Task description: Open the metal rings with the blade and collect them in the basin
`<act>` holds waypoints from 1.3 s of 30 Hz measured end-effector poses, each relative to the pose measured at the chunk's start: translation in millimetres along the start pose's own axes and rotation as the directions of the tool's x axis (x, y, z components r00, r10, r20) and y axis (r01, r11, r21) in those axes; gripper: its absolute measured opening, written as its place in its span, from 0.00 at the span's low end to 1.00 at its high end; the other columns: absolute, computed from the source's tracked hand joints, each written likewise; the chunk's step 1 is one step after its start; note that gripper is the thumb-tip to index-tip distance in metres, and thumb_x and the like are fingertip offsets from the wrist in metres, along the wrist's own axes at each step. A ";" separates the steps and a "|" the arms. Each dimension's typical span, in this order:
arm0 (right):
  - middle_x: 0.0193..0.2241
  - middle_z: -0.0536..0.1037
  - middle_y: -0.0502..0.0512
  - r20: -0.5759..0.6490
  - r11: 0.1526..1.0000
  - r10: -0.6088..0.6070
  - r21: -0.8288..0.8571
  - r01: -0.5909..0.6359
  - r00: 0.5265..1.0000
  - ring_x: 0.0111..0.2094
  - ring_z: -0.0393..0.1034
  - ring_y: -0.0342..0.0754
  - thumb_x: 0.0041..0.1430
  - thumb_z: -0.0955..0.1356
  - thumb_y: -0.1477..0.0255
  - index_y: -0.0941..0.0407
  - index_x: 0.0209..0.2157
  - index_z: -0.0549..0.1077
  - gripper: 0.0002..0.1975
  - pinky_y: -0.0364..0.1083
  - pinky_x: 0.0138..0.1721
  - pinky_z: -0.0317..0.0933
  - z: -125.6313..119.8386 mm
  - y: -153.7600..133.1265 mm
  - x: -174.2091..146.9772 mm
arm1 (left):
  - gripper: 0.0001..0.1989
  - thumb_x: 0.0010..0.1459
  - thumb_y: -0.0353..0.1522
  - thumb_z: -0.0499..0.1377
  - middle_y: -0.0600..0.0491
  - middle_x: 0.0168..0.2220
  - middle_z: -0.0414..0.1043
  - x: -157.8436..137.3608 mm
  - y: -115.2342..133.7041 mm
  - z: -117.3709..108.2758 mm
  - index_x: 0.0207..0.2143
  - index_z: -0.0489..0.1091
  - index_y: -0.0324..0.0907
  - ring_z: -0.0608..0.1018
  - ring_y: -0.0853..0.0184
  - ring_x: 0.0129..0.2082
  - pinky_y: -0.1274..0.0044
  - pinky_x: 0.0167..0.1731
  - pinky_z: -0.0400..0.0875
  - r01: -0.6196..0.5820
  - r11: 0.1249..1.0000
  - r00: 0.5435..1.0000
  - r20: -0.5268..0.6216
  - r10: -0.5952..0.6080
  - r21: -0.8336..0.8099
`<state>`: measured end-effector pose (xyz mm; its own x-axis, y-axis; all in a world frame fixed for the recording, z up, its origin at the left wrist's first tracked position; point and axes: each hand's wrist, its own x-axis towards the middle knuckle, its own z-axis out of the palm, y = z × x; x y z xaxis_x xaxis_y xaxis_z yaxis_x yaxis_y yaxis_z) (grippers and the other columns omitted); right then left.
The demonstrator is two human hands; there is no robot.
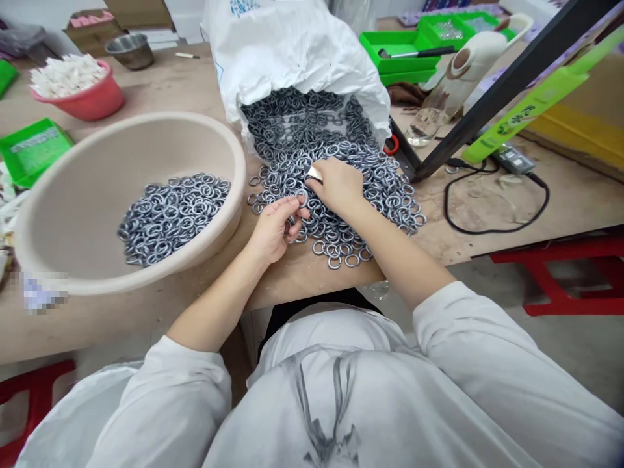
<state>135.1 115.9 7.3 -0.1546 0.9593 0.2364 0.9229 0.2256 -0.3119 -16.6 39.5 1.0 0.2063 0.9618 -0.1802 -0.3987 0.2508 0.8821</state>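
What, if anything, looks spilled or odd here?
The loose grey rings look spilled: they spread from the mouth of the white sack, lying on its side, onto the tabletop. Yet the left hand and right hand are at the pile, so it may be deliberate.

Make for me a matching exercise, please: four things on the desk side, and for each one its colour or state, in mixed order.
1. bag
2. basin
3. bowl
4. left hand

A. beige, with rings inside
B. pinching a ring
C. reddish, heaped with white pieces
D. white, lying open toward the person

Pairs: 1-D, 2-A, 3-C, 4-B
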 end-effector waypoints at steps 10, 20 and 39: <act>0.19 0.63 0.47 0.106 0.649 -0.088 0.761 -0.024 0.990 0.25 0.56 0.41 0.56 0.72 0.53 0.56 0.23 0.67 0.22 0.44 0.27 0.50 -14.4 -2.9 -35.6 | 0.18 0.51 0.43 0.67 0.57 0.27 0.69 1.5 -3.3 -0.6 0.29 0.66 0.41 0.63 0.80 0.16 0.84 0.12 0.45 0.000 1.000 0.995 -0.102 0.001 0.003; 0.25 0.70 0.48 0.050 0.308 0.038 0.950 -0.059 0.998 0.26 0.64 0.42 0.49 0.71 0.43 0.54 0.28 0.68 0.27 0.44 0.30 0.61 -2.5 -21.9 -72.1 | 0.16 0.55 0.43 0.67 0.57 0.23 0.67 -6.9 -11.5 5.2 0.27 0.69 0.41 0.66 0.78 0.18 0.83 0.15 0.52 -0.172 0.980 0.983 -0.042 0.177 0.099; 0.25 0.69 0.52 -0.111 0.881 -0.239 0.392 0.264 0.965 0.28 0.60 0.45 0.67 0.55 0.47 0.55 0.26 0.67 0.29 0.46 0.31 0.47 -14.3 -18.4 -90.2 | 0.20 0.56 0.45 0.64 0.62 0.17 0.57 -12.6 -0.6 14.9 0.25 0.60 0.42 0.57 0.80 0.13 0.84 0.13 0.48 0.008 1.000 0.994 -0.104 -0.010 -0.023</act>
<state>137.1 22.8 4.9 -0.3312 0.8525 0.4045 0.6346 0.5185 -0.5731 -5.6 25.5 9.2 0.1159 0.9654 -0.2334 -0.4173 0.2606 0.8706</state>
